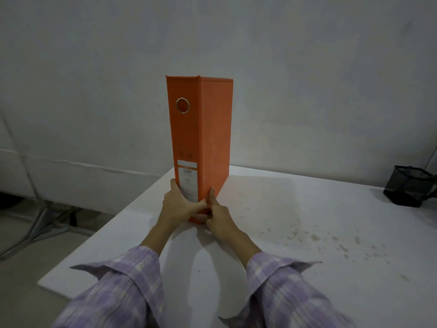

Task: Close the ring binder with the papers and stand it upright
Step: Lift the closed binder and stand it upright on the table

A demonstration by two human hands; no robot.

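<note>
An orange ring binder (201,138) stands upright and closed on the white table (295,233), its spine facing me with a metal-rimmed finger hole near the top and a white label low down. My left hand (176,207) grips the bottom left of the spine, fingers wrapped round the edge. My right hand (218,218) presses the bottom right corner, thumb lying up along the cover edge. Both hands touch the binder near the table surface. No papers are visible; the covers hide the inside.
A black mesh pen holder (410,189) stands at the table's far right. The table's left edge (106,233) runs diagonally just left of the binder, with floor and metal legs (40,223) below. Brownish stains (331,242) speckle the table on the right. A grey wall is behind.
</note>
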